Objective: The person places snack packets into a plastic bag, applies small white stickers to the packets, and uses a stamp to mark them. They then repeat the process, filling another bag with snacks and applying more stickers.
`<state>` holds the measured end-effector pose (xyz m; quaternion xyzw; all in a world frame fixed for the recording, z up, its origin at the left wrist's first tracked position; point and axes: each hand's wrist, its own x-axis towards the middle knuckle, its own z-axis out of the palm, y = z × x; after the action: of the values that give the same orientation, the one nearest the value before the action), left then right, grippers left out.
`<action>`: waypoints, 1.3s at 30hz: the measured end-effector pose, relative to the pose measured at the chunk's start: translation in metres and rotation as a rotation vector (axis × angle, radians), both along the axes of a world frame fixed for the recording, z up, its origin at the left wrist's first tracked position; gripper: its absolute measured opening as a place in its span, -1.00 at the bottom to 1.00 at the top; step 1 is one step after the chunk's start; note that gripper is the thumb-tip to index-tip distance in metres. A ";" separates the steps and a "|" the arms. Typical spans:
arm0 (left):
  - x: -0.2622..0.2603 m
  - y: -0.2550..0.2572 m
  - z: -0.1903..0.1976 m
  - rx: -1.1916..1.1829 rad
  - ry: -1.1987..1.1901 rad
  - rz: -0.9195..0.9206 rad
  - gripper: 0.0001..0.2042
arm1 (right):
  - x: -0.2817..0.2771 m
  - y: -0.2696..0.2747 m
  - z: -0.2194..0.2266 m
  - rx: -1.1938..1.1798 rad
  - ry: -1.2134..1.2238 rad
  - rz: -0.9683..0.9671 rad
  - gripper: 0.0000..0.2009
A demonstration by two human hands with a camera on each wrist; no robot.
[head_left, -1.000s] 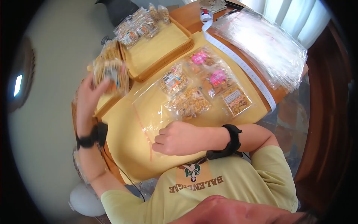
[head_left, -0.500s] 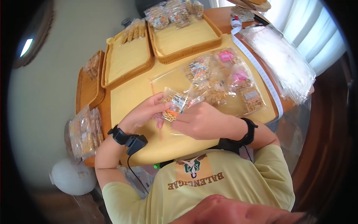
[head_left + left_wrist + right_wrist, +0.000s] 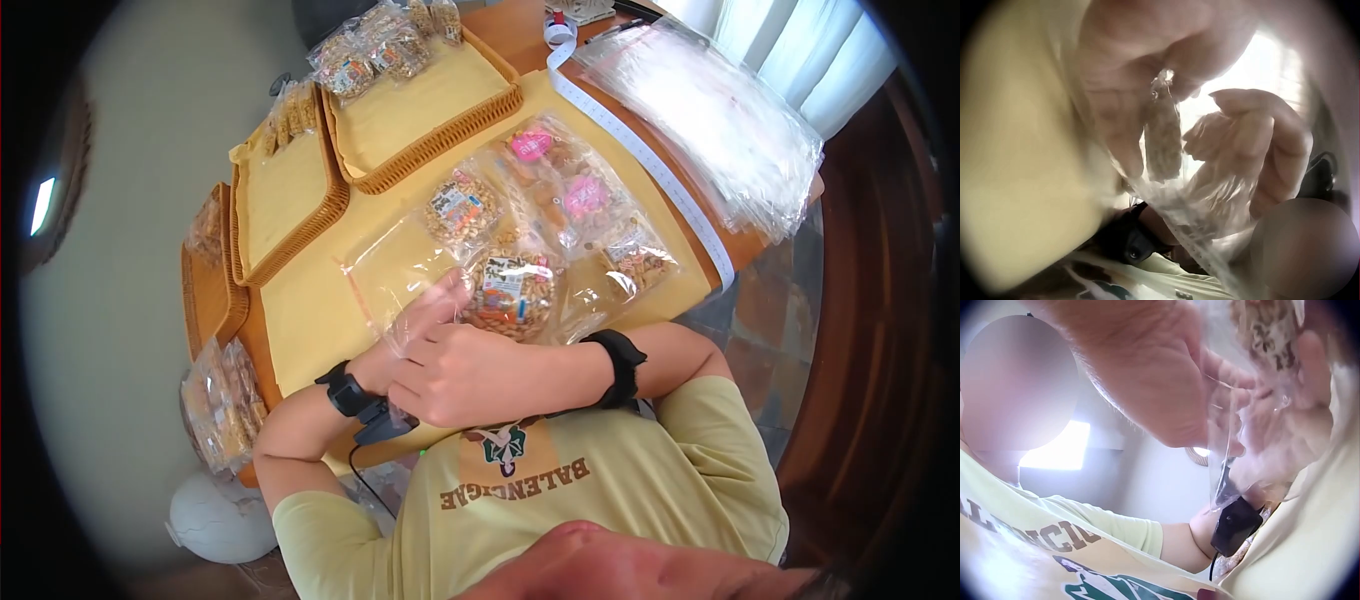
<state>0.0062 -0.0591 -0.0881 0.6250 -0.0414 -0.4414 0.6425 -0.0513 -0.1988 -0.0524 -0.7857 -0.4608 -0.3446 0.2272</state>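
A large clear plastic bag [image 3: 385, 268] lies on the yellow table covering, with several snack packets inside. One packet with a white label [image 3: 510, 285] sits at the bag's near side, full of nutty pieces. My left hand [image 3: 435, 305] reaches under the clear film and pinches that packet's left edge; in the left wrist view the packet [image 3: 1163, 144] shows edge-on by the fingers. Close in front, my right hand [image 3: 460, 375] has curled fingers gripping the bag's open edge. Pink-labelled packets [image 3: 587, 197] and a similar nut packet [image 3: 462, 207] lie farther in.
Wicker trays [image 3: 435, 150] with more packets stand at the back left. A white tape measure [image 3: 655, 165] curves along the right, beside a stack of clear bags [image 3: 715, 120]. Bagged snacks [image 3: 222, 405] rest at the table's left edge.
My left hand brought a packet from the left tray to the middle, where both hands met on it. Now the packet lies inside the large bag, and my right hand has moved to the bag's edge.
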 end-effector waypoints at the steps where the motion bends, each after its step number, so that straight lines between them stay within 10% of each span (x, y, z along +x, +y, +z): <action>1: -0.004 0.000 -0.004 0.004 -0.064 -0.016 -0.62 | 0.000 -0.002 0.004 0.002 0.002 0.000 -0.86; 5: -0.008 0.004 -0.007 0.011 -0.260 -0.053 -0.69 | -0.001 -0.002 0.005 0.005 -0.002 0.036 -0.86; 8: 0.008 0.006 0.011 0.143 0.128 -0.206 -0.72 | -0.002 0.004 -0.007 0.003 0.017 0.070 -0.86; 10: 0.001 -0.009 0.037 0.560 -0.431 -0.558 -0.75 | -0.002 0.005 -0.008 0.002 0.013 0.072 -0.86; 20: 0.010 0.009 0.033 0.317 -0.948 -0.743 -0.84 | -0.001 0.001 -0.007 0.041 0.044 0.173 -0.87; 25: 0.004 -0.003 0.044 0.242 -1.867 -0.680 -0.62 | -0.006 -0.001 -0.001 0.059 -0.009 0.182 -0.85; 32: 0.003 -0.020 0.043 0.132 -1.543 -0.705 -0.53 | -0.007 0.001 -0.006 0.010 0.053 0.189 -0.85; 34: -0.002 -0.022 0.039 0.047 -0.777 -0.611 -0.53 | -0.007 0.003 -0.008 0.023 0.042 0.199 -0.85; 37: 0.000 -0.019 0.037 0.172 -1.426 -0.894 -0.48 | -0.008 0.004 -0.011 0.012 0.024 0.243 -0.85; 39: -0.001 -0.026 0.041 0.114 -0.952 -0.790 -0.48 | -0.010 0.005 -0.011 0.052 0.045 0.225 -0.86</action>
<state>0.0052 -0.0853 -0.0470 0.7242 -0.5279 -0.3202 0.3071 -0.0610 -0.1933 -0.0638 -0.7303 -0.5318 -0.3111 0.2951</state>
